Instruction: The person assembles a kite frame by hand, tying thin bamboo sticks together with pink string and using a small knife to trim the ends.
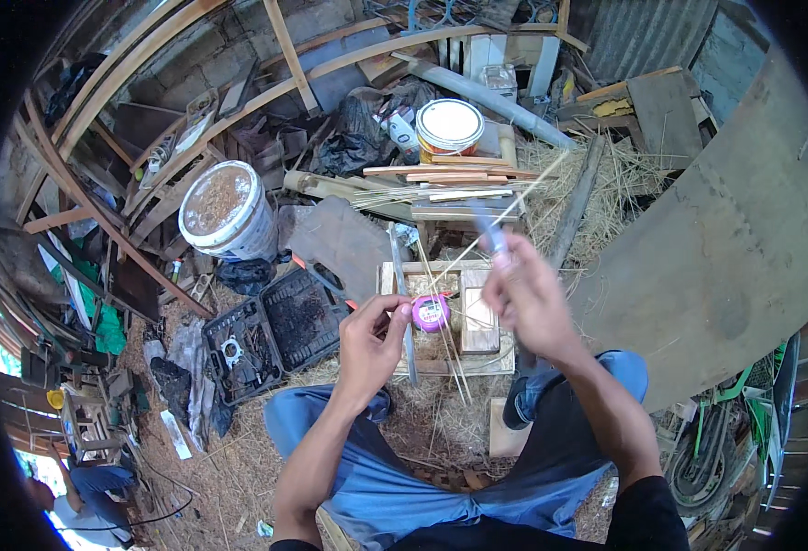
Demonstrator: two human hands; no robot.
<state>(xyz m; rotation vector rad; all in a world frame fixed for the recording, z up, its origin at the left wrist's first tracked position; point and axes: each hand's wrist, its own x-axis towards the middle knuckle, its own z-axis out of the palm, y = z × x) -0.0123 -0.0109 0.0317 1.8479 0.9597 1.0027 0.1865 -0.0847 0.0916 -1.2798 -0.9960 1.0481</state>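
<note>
My left hand (374,335) is closed, thumb and fingertips pinching the near end of a thin pale strip (542,182), which looks like bamboo and slants up to the right. In my right hand (531,292), smeared by motion, is a knife (488,226) with its blurred blade against or very near the strip; I cannot tell if they touch. Under my hands is a low wooden frame (441,366). A purple tape measure (431,313) lies on it, beside more thin strips (453,354). Near my left fingertips runs a long grey flat bar (409,347).
Beyond the frame, wooden slats (468,176) lie stacked before a lidded white bucket (450,126). To the left are an open black tool case (308,321) and a dirty white bucket (228,211). A large brown sheet (698,266) leans at right. A person (92,496) sits lower left.
</note>
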